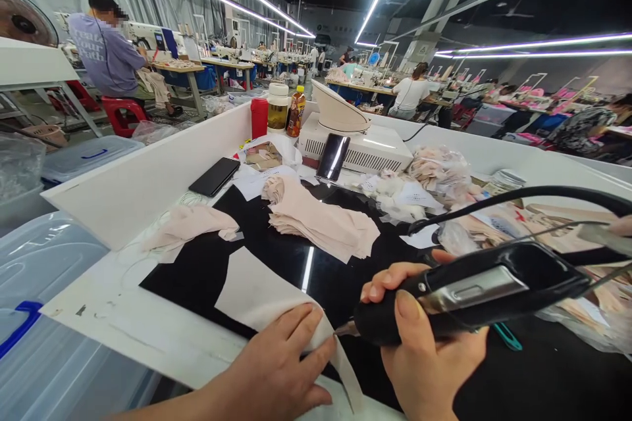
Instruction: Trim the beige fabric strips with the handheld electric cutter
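Observation:
A pale pink fabric piece (257, 286) lies on the black glossy panel (197, 276). My left hand (281, 362) rests on its lower part, fingers close together and pressing or pinching the curved edge. My right hand (424, 342) is wrapped round a black handheld tool (474, 296) with a cable. The tool's narrow metal tip points left and meets the fabric edge beside my left fingers. Behind my hands sits a stack of pale pink pieces (320, 217), with a loose crumpled piece (197, 227) to its left.
A black phone (214, 177) lies at the left, another phone (333, 156) leans against a white vented box (355, 141). Bottles stand behind. Bagged fabric (439, 171) fills the right side. A teal tool (507, 337) lies near my right hand. People sit at sewing tables beyond.

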Tool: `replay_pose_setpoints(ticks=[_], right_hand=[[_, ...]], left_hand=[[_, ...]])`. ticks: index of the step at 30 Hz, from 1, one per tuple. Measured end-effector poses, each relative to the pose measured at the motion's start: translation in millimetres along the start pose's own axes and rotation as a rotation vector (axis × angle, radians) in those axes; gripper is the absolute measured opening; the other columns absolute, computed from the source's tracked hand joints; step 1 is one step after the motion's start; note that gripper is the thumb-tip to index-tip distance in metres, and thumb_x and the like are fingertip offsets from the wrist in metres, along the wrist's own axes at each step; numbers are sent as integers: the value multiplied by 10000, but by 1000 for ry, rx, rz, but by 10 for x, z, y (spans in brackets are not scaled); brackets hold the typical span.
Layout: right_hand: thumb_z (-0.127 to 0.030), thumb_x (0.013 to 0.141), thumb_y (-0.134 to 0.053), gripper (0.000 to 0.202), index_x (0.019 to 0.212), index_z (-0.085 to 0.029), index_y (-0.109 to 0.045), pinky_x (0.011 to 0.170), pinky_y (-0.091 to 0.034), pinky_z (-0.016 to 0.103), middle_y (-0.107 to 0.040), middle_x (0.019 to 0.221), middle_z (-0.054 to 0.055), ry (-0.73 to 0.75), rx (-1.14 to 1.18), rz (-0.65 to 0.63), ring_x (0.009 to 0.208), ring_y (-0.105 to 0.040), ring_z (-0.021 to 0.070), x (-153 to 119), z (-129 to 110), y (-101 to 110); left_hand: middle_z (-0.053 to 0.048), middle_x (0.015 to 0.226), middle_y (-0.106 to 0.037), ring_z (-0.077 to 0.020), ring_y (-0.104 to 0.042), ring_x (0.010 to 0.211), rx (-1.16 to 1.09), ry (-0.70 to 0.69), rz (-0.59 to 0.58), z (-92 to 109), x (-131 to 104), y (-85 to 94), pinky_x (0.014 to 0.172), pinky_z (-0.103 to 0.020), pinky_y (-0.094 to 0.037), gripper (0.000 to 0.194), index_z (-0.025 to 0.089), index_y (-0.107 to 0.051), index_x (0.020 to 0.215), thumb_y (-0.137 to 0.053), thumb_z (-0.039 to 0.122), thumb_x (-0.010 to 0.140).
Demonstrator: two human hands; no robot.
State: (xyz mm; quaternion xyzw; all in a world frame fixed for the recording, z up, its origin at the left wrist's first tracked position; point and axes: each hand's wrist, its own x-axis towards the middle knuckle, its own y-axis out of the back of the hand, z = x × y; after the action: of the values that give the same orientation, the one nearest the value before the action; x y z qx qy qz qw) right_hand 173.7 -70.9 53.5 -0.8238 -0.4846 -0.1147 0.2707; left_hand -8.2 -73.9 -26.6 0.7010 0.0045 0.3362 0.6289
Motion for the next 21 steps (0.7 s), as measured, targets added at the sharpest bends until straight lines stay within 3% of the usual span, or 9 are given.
replay_pose_setpoints(ticks=[5,13,21], right_hand=[[-230,882,-821,455,1260,-307,-580,605,-620,338,-680,813,-45,10,20,8,623,-655,149,44,-3,-40],[-218,870,-816,476,1260,-309,-559,627,-599,347,-691,809,-59,5,14,27,607,-660,145,89,61,-145],[-199,847,-810,453,1223,-313,-585,594,-599,318,-695,785,-75,10,50,56,581,-657,133,140,67,-179]], left_hand=[[-196,1378,-698,-318,-643,1341,1,17,22,20,-39,-101,1166,-420,-507,693,148,-641,1336,-793,664,899],[-209,1408,-682,-334,-659,1327,-25,26,45,25,-35,-115,1146,-425,-532,794,146,-633,1323,-900,661,781],[-228,1420,-669,-344,-638,1357,-18,29,24,49,-48,-152,1147,-443,-532,760,151,-619,1328,-862,667,825]])
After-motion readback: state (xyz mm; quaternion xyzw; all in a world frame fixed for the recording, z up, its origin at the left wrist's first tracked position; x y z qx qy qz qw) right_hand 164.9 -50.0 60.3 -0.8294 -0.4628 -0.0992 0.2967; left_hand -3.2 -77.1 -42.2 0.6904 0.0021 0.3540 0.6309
